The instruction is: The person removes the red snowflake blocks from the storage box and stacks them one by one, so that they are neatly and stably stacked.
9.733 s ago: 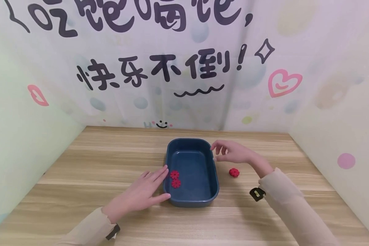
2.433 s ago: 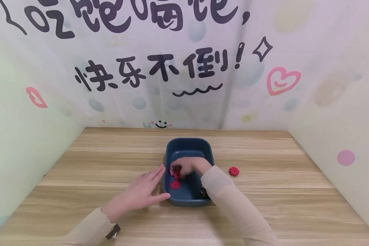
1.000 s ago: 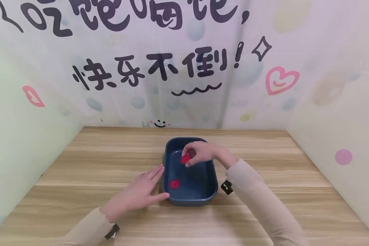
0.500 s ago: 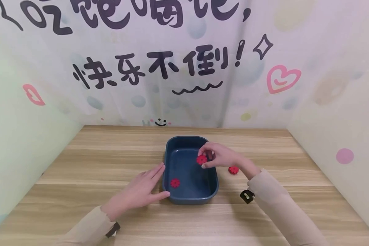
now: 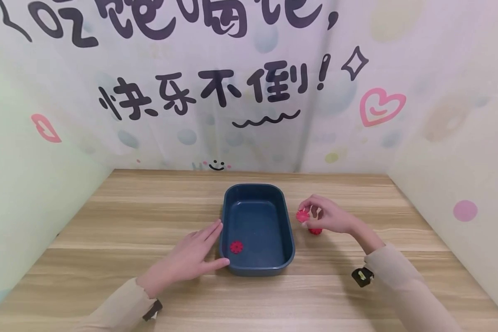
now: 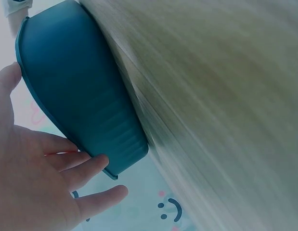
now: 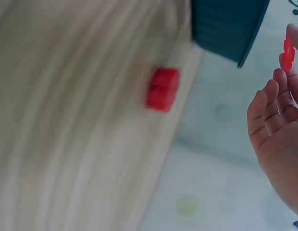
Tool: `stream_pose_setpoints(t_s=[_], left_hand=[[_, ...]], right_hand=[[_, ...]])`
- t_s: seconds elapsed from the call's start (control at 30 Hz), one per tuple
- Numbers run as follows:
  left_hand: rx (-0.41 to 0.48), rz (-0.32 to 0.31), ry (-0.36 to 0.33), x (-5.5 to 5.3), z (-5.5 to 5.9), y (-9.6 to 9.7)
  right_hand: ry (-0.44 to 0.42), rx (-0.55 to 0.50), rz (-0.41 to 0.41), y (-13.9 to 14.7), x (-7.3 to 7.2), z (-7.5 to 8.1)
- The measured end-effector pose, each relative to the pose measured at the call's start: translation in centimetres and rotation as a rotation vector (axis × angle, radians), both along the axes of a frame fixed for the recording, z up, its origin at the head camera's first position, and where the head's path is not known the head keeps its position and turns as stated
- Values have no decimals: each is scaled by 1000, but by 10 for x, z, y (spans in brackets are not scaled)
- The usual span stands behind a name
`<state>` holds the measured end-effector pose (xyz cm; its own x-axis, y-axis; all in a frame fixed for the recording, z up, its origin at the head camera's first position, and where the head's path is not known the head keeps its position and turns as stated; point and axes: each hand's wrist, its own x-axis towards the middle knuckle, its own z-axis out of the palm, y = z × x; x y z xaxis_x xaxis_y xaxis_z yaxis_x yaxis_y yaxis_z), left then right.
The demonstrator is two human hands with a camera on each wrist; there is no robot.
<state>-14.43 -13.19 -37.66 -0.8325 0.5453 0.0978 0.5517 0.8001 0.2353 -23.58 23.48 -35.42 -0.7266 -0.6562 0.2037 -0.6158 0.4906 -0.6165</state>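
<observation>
My right hand (image 5: 329, 216) pinches a red notched plastic disc (image 5: 302, 216) between thumb and forefinger, raised above the table right of the blue tub (image 5: 257, 272). Under that hand, partly covered by it, more red discs (image 7: 163, 90) lie stacked on the wood. A single red disc (image 5: 236, 247) lies flat inside the tub, at its near left corner. My left hand (image 5: 186, 263) rests with straight, spread fingers and thumb against the tub's left rim; the left wrist view shows its fingertips (image 6: 99, 162) touching the rim.
The wood-grain table (image 5: 141, 216) runs back to a white printed cloth (image 5: 170, 138) with black lettering. Pale walls stand at left and right. A dark strap piece (image 5: 363, 276) hangs at my right wrist.
Two discs lay in the tub at first. My right hand reached in, picked up the farther one, lifted it and carried it right, past the rim. My left hand stayed at the tub.
</observation>
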Motion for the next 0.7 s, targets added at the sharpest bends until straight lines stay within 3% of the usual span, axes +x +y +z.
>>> stream_pose_setpoints(t_s=[0.27,0.7], left_hand=[[-1,1,-9,0,2,0],[7,3,-20,1,2,1]], right_hand=[[-11,15,-28,28,2,-20],[6,88,-22,41,0,-32]])
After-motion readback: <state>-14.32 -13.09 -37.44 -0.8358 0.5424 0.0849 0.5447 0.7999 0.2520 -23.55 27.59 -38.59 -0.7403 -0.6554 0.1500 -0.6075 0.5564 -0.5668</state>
